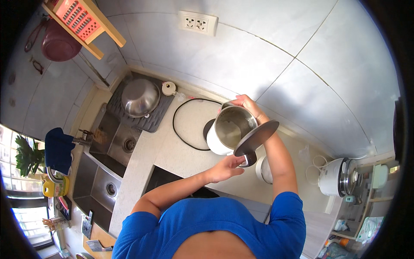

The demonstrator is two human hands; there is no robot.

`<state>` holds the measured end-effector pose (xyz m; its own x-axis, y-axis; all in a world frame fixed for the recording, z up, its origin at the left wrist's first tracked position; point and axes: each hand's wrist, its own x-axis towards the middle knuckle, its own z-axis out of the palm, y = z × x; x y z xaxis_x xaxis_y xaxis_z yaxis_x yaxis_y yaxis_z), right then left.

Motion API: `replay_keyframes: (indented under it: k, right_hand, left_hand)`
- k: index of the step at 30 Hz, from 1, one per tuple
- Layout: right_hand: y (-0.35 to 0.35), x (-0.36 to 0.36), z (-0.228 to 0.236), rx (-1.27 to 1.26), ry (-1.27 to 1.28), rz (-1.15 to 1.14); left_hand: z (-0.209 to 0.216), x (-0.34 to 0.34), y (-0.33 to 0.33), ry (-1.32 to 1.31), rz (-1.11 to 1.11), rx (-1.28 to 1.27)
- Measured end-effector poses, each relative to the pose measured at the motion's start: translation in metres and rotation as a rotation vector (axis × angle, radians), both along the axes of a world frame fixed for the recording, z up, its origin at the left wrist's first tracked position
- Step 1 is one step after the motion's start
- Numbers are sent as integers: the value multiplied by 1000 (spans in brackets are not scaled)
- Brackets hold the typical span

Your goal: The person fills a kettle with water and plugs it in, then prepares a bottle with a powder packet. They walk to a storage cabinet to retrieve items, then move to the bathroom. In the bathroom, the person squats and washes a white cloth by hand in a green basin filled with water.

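A white electric kettle with a steel inside is in front of me over the counter, its round dark lid swung open toward the right. Its mouth faces up at me, and what lies at the bottom is hard to make out. My right hand reaches around the far side and grips the kettle near the rim, its fingers partly hidden. At the near side my left hand has its fingers closed at the handle. A dark round base with a black cord shows beside the kettle.
A steel bowl lies upside down on a grey drying mat, beside a double sink. Close to my right forearm stands a pale round container. A white rice cooker is far right; a wall socket is above.
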<state>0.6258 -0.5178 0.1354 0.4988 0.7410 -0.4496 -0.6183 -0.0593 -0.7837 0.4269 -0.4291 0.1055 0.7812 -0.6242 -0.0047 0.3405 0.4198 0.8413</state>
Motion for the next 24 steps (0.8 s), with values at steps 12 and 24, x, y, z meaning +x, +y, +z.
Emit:
replay_keyframes:
  k: [12, 24]
  right_hand:
    - [31, 25, 3, -4, 49, 98]
    - [-58, -16, 31, 99, -592, -841]
  left_hand:
    - [-25, 31, -4, 23, 126, -32]
    - [-39, 26, 106, -278, 232, 336]
